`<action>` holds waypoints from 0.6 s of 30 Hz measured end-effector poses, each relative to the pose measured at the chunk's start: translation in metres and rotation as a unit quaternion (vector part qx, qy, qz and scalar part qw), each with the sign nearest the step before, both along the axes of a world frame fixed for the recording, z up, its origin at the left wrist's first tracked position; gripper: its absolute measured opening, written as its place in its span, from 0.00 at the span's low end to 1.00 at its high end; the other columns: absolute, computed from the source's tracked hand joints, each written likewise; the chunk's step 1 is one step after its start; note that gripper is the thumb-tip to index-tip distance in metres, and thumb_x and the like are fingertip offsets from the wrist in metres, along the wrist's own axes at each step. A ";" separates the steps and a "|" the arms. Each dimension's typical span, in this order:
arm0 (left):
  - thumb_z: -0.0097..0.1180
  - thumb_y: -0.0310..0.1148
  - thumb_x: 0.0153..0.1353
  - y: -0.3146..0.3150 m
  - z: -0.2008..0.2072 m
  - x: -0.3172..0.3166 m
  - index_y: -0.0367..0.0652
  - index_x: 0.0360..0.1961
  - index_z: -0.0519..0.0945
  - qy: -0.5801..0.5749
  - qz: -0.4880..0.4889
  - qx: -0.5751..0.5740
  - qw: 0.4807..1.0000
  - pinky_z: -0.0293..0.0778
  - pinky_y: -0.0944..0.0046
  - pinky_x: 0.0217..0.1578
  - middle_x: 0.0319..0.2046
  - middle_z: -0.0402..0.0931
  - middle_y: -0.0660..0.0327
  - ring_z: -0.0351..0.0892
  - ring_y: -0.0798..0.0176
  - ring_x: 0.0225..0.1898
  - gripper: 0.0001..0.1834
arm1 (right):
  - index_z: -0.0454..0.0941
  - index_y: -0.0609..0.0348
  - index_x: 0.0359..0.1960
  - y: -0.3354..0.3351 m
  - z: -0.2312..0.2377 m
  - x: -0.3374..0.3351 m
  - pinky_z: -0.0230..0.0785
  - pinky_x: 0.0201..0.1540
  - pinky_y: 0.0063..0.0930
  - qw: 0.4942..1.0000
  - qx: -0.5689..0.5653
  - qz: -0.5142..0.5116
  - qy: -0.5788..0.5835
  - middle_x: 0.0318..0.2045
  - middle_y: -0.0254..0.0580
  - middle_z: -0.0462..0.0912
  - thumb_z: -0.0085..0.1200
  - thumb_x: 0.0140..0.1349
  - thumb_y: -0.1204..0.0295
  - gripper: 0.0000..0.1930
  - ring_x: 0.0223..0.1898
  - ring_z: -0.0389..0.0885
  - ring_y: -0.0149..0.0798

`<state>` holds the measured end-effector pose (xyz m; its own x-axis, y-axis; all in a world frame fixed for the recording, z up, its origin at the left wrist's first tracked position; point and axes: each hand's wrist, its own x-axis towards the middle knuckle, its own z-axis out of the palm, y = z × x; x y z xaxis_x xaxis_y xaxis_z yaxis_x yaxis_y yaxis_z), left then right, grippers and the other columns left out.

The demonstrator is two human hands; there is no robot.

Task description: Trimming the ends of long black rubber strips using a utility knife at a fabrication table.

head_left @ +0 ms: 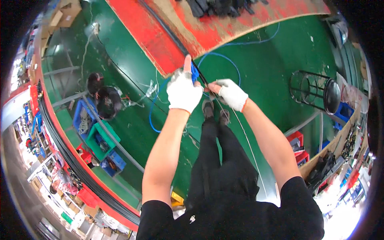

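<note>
A long black tube (166,27) lies along the red table and runs off its near corner. My left hand (185,93), in a white glove with bare fingertips, is closed at that corner, its index finger stretched along the tube. A blue tool (195,72) shows between its index finger and thumb; its kind is mostly hidden. Thin dark strands (202,77) continue from the tube toward my right hand (231,93). That hand, gloved the same way, pinches their near end between thumb and fingers. A thin pale cord (249,146) trails down from there past my right leg.
The worn red tabletop (154,44) bears a black pile (220,7). A blue hose (231,58) loops across the green floor. A black round stool (332,96) stands at right. Blue and green crates (96,138) sit at left, beside a bench edge with long black tubes (66,148).
</note>
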<state>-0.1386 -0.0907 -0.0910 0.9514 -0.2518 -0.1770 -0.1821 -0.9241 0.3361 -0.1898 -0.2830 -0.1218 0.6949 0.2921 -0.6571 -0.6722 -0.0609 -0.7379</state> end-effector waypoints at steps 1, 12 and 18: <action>0.64 0.29 0.54 0.003 -0.004 -0.005 0.48 0.81 0.52 -0.029 0.005 -0.016 0.999 0.79 0.43 0.50 0.48 0.80 0.41 0.82 0.36 0.47 0.54 | 0.87 0.63 0.49 0.001 0.003 0.003 0.66 0.36 0.25 1.000 -0.003 0.009 0.000 0.33 0.32 0.84 0.54 0.75 0.55 0.21 0.33 0.73 0.26; 0.66 0.37 0.59 0.015 0.038 -0.056 0.45 0.71 0.67 0.086 0.226 -0.140 0.960 0.79 0.49 0.50 0.48 0.83 0.43 0.85 0.40 0.45 0.38 | 0.82 0.68 0.53 0.005 0.022 -0.002 0.71 0.50 0.31 0.996 -0.010 -0.017 -0.091 0.36 0.38 0.84 0.55 0.74 0.58 0.22 0.41 0.78 0.33; 0.69 0.48 0.58 -0.009 0.074 0.024 0.45 0.49 0.82 -0.009 0.218 -0.135 0.967 0.80 0.47 0.49 0.40 0.87 0.47 0.87 0.41 0.45 0.24 | 0.84 0.66 0.51 0.012 0.075 0.004 0.72 0.50 0.32 0.989 -0.078 0.039 -0.122 0.38 0.40 0.86 0.54 0.74 0.58 0.21 0.42 0.79 0.35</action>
<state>-0.1142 -0.0994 -0.0172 0.9798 0.1387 -0.1439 0.1969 -0.7935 0.5758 -0.1855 -0.2712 -0.0473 0.8171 0.2600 -0.5146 -0.4647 -0.2313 -0.8547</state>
